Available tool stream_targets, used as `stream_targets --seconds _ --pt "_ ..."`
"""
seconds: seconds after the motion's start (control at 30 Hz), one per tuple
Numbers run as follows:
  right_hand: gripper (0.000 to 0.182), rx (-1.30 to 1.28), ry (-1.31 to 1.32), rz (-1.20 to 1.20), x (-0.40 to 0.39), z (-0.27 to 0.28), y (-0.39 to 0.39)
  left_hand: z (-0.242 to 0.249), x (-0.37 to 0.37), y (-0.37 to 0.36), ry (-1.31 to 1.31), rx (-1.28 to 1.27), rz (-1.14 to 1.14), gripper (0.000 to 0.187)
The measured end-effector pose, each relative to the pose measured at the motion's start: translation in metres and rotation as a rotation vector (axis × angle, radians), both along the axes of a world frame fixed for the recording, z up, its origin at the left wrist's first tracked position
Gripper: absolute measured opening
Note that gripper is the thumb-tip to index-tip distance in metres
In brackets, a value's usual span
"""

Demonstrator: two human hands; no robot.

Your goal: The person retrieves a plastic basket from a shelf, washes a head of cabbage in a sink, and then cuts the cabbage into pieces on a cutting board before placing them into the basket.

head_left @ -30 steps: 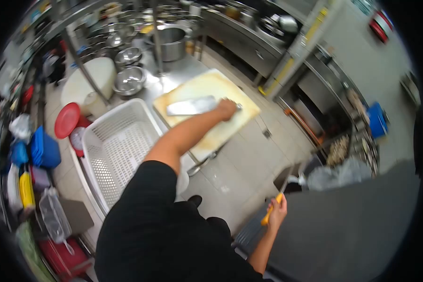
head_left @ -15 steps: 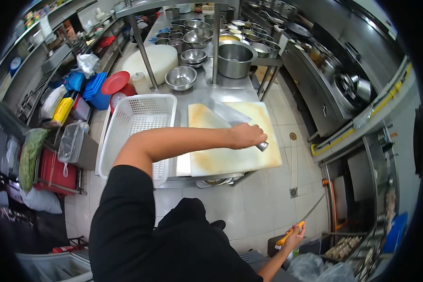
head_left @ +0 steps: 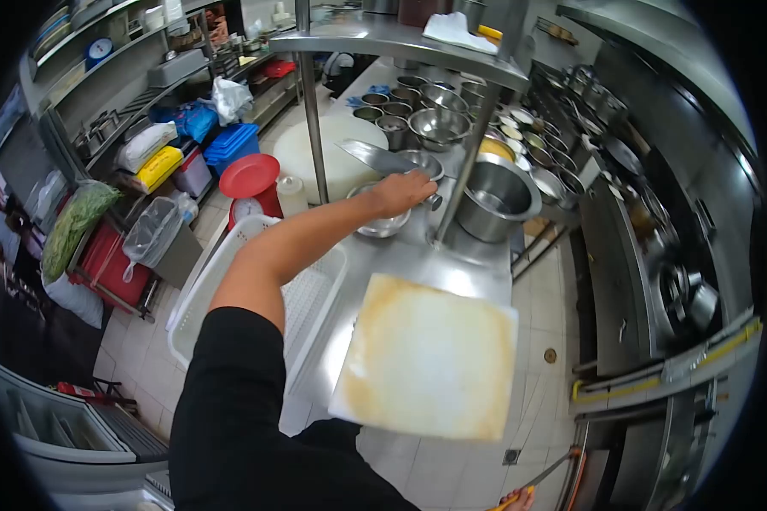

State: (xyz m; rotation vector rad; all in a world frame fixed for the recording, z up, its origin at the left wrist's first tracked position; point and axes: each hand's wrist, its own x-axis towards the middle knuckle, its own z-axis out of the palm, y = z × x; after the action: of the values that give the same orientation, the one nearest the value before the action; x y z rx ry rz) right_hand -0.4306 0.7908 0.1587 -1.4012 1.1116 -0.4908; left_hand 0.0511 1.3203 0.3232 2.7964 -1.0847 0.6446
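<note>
My left hand [head_left: 403,192] is closed around the handle of a cleaver [head_left: 373,157], holding it above the steel table near the shelf post. The broad blade points left, in front of a white round block [head_left: 285,157]. Below and beside that hand are steel bowls [head_left: 385,226], partly hidden by my arm. Low at the right edge of the view, my right hand [head_left: 520,497] grips a slim-bladed knife [head_left: 556,466] by its orange-yellow handle; part of the hand is cut off. A stained white cutting board [head_left: 430,362] lies on the table between the hands.
A white perforated basket [head_left: 302,307] sits under my left forearm. The overhead steel shelf [head_left: 383,41] and its posts stand close to the cleaver. A large pot [head_left: 496,200] is right of the post. A red scale [head_left: 251,183] stands at left.
My left hand has lifted the cleaver from over the cutting board and carried it forward to the bowls. The view has shifted; my right hand with the knife now sits lower in it.
</note>
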Motion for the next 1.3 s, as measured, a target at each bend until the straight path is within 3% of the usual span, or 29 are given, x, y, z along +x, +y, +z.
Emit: stream_targets --seconds 0.17,0.27,0.33,0.43,0.47,0.6,0.67,0.7,0.73,0.77,0.8,0.83,0.87,0.97,1.0,1.07,1.1,1.3 --pt "0.023 0.106 0.110 0.050 0.042 -0.023 -0.018 -0.035 0.105 0.061 0.026 -0.060 0.246 0.031" --pt "0.025 0.152 0.082 0.047 0.065 -0.015 -0.011 -0.054 0.131 0.087 -0.022 -0.121 0.408 0.033" --pt "0.022 0.097 0.183 0.108 0.078 -0.002 0.005 -0.093 0.161 0.120 -0.216 -0.210 0.377 0.030" --pt "0.020 0.169 0.177 0.089 0.090 -0.009 -0.001 -0.110 0.180 0.136 -0.177 -0.201 0.506 0.026" --pt "0.020 0.172 0.177 0.061 0.089 -0.009 0.001 -0.103 0.176 0.135 -0.108 -0.080 0.565 0.026" --pt "0.014 0.213 0.164 0.119 0.106 -0.002 -0.012 -0.107 0.167 0.154 -0.074 -0.060 0.599 0.026" --pt "0.011 0.312 0.086 0.091 0.101 -0.010 -0.030 -0.113 0.185 0.162 0.123 -0.008 0.738 0.026" --pt "0.011 0.301 0.075 0.145 0.111 -0.029 -0.040 -0.139 0.207 0.202 0.250 0.089 0.656 0.031" --pt "0.021 0.221 0.074 0.170 0.104 -0.041 -0.050 -0.173 0.221 0.245 -0.012 0.325 0.416 0.037" --pt "0.020 0.215 0.108 0.181 0.108 -0.033 -0.047 -0.136 0.210 0.225 0.463 0.242 0.582 0.052" --pt "0.020 0.221 0.177 0.105 0.112 -0.034 -0.049 -0.141 0.206 0.243 0.284 0.271 0.487 0.065" --pt "0.018 0.280 0.052 0.080 0.113 -0.039 -0.052 -0.145 0.227 0.267 0.291 0.564 0.534 0.060" --pt "0.012 0.322 0.043 0.063 0.112 -0.040 -0.057 -0.151 0.247 0.277 0.260 0.321 0.744 0.071" --pt "0.012 0.467 -0.091 -0.040 0.108 -0.055 -0.072 -0.060 0.227 0.200 0.422 0.360 0.921 0.079" --pt "0.013 0.509 -0.132 -0.094 0.104 -0.064 -0.080 -0.055 0.226 0.204 0.196 0.422 0.805 0.057" --pt "0.015 0.544 -0.184 -0.156 0.097 -0.066 -0.092 -0.014 0.218 0.195 0.394 0.524 0.770 0.085" --pt "0.018 0.580 -0.197 -0.130 0.090 -0.063 -0.101 0.005 0.199 0.175 0.414 0.500 0.773 0.081" --pt "0.025 0.582 -0.329 0.098 0.021 -0.027 -0.247 0.113 0.007 -0.111 0.681 0.172 0.541 0.055"
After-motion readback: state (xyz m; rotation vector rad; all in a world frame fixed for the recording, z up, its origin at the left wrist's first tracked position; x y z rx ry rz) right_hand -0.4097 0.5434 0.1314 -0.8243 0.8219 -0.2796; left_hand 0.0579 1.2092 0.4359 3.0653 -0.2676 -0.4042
